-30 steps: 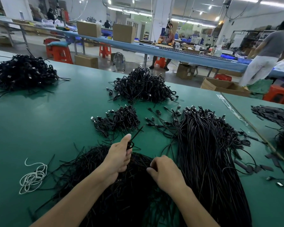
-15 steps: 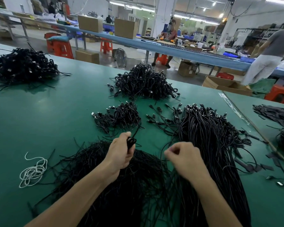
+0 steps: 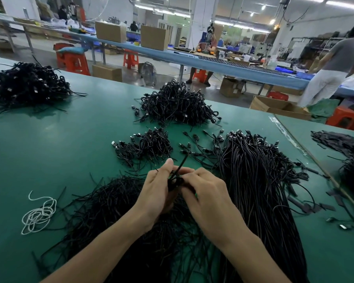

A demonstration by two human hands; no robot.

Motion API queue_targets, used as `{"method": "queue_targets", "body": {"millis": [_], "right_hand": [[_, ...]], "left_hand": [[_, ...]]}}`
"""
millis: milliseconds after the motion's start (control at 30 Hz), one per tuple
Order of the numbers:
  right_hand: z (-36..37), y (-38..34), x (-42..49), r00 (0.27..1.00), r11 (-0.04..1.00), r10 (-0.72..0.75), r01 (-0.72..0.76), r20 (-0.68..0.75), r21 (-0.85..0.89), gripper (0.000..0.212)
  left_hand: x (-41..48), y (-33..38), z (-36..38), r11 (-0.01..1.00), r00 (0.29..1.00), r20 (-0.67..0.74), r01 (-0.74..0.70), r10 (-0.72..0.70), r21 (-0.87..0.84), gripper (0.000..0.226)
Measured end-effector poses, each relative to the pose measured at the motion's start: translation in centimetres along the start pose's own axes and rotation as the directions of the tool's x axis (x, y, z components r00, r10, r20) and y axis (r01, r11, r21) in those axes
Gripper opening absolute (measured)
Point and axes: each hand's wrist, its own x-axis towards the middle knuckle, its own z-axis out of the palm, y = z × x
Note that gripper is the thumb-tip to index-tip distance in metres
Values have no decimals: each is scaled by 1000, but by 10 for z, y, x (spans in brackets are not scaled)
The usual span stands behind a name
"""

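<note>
Left hand and right hand, close together, both pinch a small coiled black cable (one loose end sticking up) just above the tie pile, apparently steadying it for binding.

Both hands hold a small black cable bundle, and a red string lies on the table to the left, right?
Not quite. The head view shows the string is white, not red. The left hand and right hand do hold the black bundle.
</note>
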Motion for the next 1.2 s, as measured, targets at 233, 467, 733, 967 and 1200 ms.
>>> {"method": "queue_targets", "body": {"millis": [233,467,733,967,1200], "right_hand": [[11,-4,-10,989,955,-63,21,-136,-295,1],[-1,-7,-5,922,725,-357,376,151,-577,15],[-15,3,5,890,819,-353,443,289,-365,4],[-13,20,-1,957,999,14,-23,291,26,11],[-17,14,-10,927,979,-149,187,345,-81,10]], "left_hand": [[4,-3,11,983,980,-120,144,-157,-112,68],[2,-9,6,938,948,13,317,-319,-143,56],[-1,-6,-3,763,731,297,646,-614,-14,58],[-6,-6,-20,793,652,597,608,-467,-44,30],[-11,-6,-18,862,610,624,448,-488,236,29]]}}
